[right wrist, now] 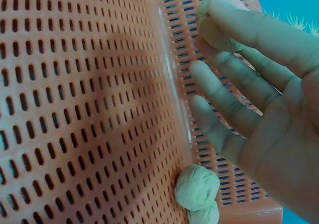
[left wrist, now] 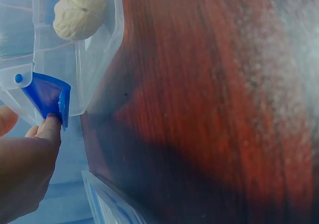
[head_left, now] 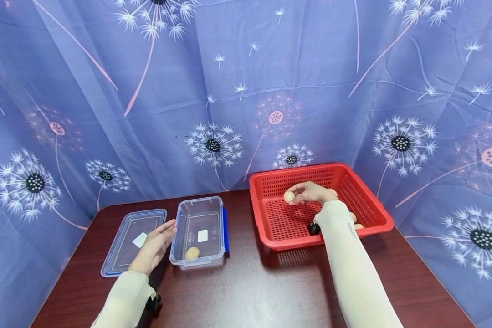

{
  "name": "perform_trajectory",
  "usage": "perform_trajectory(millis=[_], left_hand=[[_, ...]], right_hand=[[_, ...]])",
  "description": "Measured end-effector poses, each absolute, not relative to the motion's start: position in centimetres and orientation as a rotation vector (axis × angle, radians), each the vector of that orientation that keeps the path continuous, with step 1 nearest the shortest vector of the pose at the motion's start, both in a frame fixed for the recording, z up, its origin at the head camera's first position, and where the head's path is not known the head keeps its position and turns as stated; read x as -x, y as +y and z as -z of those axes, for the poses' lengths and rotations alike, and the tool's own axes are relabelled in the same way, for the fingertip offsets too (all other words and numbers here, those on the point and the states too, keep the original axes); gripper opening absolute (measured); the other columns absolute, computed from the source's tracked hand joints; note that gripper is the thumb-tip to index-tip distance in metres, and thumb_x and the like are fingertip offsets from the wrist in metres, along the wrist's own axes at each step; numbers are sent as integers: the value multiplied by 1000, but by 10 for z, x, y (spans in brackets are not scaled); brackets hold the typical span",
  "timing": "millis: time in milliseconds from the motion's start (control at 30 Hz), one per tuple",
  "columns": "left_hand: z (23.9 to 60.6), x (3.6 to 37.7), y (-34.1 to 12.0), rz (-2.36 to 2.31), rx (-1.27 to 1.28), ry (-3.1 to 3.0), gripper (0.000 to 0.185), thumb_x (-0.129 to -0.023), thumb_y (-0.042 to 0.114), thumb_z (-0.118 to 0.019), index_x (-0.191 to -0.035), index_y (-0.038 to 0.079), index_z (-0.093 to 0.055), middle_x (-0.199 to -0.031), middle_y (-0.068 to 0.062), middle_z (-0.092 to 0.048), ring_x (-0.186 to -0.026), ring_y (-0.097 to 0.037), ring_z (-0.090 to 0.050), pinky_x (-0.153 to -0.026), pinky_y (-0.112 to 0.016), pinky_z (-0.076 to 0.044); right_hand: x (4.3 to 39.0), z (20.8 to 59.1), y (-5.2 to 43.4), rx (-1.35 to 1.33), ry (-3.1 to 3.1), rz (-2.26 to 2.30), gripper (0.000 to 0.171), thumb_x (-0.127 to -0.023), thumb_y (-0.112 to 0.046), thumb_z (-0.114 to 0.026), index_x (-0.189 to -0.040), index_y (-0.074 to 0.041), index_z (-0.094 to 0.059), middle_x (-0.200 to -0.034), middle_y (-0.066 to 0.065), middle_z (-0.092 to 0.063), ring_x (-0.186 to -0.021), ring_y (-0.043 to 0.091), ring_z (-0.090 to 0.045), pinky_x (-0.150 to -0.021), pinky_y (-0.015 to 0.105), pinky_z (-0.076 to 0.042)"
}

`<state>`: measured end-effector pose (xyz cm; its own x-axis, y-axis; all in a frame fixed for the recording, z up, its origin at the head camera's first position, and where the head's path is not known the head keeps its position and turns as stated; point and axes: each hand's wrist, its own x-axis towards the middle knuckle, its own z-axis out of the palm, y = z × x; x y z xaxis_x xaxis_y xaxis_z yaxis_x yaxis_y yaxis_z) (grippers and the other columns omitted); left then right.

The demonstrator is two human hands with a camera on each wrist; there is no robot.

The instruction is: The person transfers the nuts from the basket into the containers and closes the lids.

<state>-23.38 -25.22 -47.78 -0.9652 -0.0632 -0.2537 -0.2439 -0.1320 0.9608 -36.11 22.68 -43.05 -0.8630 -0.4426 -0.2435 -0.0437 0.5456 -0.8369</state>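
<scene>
Broadly, the dark wood worktop (head_left: 246,291) carries three plastic pieces. The red basket (head_left: 377,207) sits toward its far right edge, the clear container (head_left: 217,218) stands near the middle, and the container's flat lid (head_left: 119,264) lies beside it toward the left edge. The basket looks like stiff perforated plastic, light and easy to shift. The container looks thin-walled and light too, likely to slide on the smooth wood if nudged, so a flat hand against its side should steady it well.

The left hand (head_left: 155,245) lies between lid and container, its fingers straight and relaxed, holding nothing. From the left wrist view a fingertip touches the blue latch (left wrist: 47,98) at the container's edge.

The right hand (head_left: 311,192) hovers over the far part of the basket and pinches a walnut (head_left: 289,196) between thumb and forefinger, while the other fingers (right wrist: 219,92) spread loosely away from it. The nut should be light, hard-shelled and wrinkled enough to give grip, yet round enough to roll. A fingertip pinch across its widest part suits it.

More walnuts (right wrist: 198,188) rest against the basket's near wall, by the right sleeve, next to a small dark object I cannot identify. One walnut in the container (head_left: 192,253) lies at its near end.
</scene>
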Motion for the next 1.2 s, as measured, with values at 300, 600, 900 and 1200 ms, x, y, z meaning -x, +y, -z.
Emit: perform_trajectory(millis=[300,600,900,1200], left_hand=[[480,231,-257,-2279,342,1974,56,-98,-1,-45,-149,-7,-22,-154,-21,-24,-118,1,-47,-104,-15,-36],[484,229,-256,-2326,361,1979,55,-98,0,-47,-148,-7,-25,-153,-22,-26,-123,-4,-45,-112,-24,-29],[487,234,-254,-2369,343,1952,53,-97,-3,-46,-146,-9,-27,-152,-24,-28,-138,-24,-30,-114,-28,-27],[487,235,-253,-2373,370,1953,52,-97,-2,-47,-146,-9,-29,-151,-24,-30,-125,-8,-46,-109,-23,-34]], right_hand=[[361,424,215,364,2352,1291,53,-82,-15,-76,-129,-2,-58,-117,13,-64,-99,20,-57,-78,28,-51],[358,413,212,407,2381,1269,55,-85,-20,-74,-133,-3,-55,-125,14,-59,-111,26,-55,-90,38,-50],[353,399,207,367,2412,1375,58,-85,-22,-75,-135,-2,-52,-129,19,-55,-119,34,-49,-100,50,-43],[350,382,193,328,2461,1346,55,-84,-29,-75,-131,-7,-56,-131,16,-54,-127,35,-44,-107,55,-35]])
